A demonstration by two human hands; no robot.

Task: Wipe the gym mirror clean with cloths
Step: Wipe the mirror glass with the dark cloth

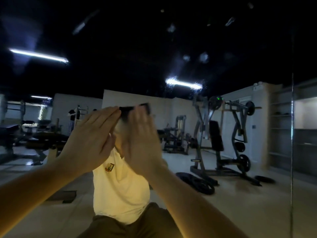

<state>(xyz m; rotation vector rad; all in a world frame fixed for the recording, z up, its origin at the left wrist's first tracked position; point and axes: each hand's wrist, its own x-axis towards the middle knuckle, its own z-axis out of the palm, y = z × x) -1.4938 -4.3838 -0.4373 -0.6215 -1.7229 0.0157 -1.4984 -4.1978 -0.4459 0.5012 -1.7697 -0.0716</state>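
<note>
glass, smeary glass. the mirror (154, 48) fills pretty much everything in front of me. the pale smudges (204, 57) sit up toward its top edge, and a vertical seam (291, 117) runs near the right edge. my left grip (92, 134) is up flat, fingers straight, nothing in it. my right grip (142, 143) is just beside it, also flat-fingered as far as i can tell through the blur, and i see nothing in it either. there's a dark boxy thing (135, 109) right by the fingertips, and i can't tell if that's only a reflection.

so here's my worry: there's no cloth anywhere in view. if i go at the glass with bare palms i'm only adding skin grease and fresh prints, probably the same sort of marks i'm meant to get off.

second thing, those smudges are well above where my grips are. reaching them could mean a stretched, half-hearted swipe that just spreads them around.

third, the room's dim and the tube lights (183, 83) glare back off the glass, so streaks would be easy to miss. and that seam looks like a spot where grime could get pushed in and stay.
</note>
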